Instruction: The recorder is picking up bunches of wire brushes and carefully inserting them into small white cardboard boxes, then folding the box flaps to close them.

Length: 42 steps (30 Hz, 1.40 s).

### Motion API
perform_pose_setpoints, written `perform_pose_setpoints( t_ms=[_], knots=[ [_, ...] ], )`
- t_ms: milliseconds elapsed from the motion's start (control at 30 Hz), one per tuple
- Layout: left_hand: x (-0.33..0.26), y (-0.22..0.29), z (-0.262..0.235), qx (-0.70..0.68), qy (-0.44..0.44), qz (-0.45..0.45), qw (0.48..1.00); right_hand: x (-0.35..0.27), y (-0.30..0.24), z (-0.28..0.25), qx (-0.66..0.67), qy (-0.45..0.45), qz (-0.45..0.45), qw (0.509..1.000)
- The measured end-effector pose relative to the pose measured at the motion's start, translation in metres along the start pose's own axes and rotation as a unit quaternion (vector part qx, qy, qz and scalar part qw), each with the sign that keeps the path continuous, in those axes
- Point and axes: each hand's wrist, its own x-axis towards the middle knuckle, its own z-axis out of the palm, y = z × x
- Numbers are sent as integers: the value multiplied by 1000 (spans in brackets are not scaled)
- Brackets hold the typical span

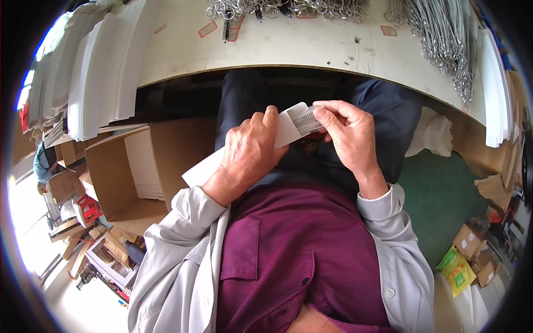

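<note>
Your left hand point(250, 145) grips a slim white box point(287, 132), slanted over your lap point(388, 114); your right hand point(351, 132) pinches a grey bristly bundle point(306, 121) sitting partly inside the box's open upper end. To your left, an open cardboard carton point(115, 178) holds a white sheet point(144, 166).

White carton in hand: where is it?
Head view, just left of centre: the white carton is in the left hand, over dark trousers, upper end by the right hand.
</note>
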Motion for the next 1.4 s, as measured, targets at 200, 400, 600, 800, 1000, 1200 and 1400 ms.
perform_pose_setpoints(
  t_ms=[200, 400, 600, 800, 1000, 1200, 1400],
  knots=[
    [-3, 1, 6, -17, 2, -22, 1000, -6, 5, 15, -85, 32, -119, 989],
    [-4, 1, 8, -70, -21, -44, 996, -13, 17, 28, -246, -3, -263, 933],
    [-1, 4, 1, -114, -6, -56, 992, -16, 16, 27, -190, 7, -244, 951],
    [-10, 0, 11, -152, 9, -38, 988, -17, 14, 19, -115, -146, -138, 973],
    [-3, 2, 9, -206, 18, -67, 976, -23, 13, 15, -14, -124, -56, 991],
    [-1, 2, 7, -241, 24, -59, 969, -20, 12, 21, -68, -80, -99, 990],
    [-2, 4, 10, -240, 47, -35, 969, -22, 18, 28, -17, -35, -45, 998]
  ],
)
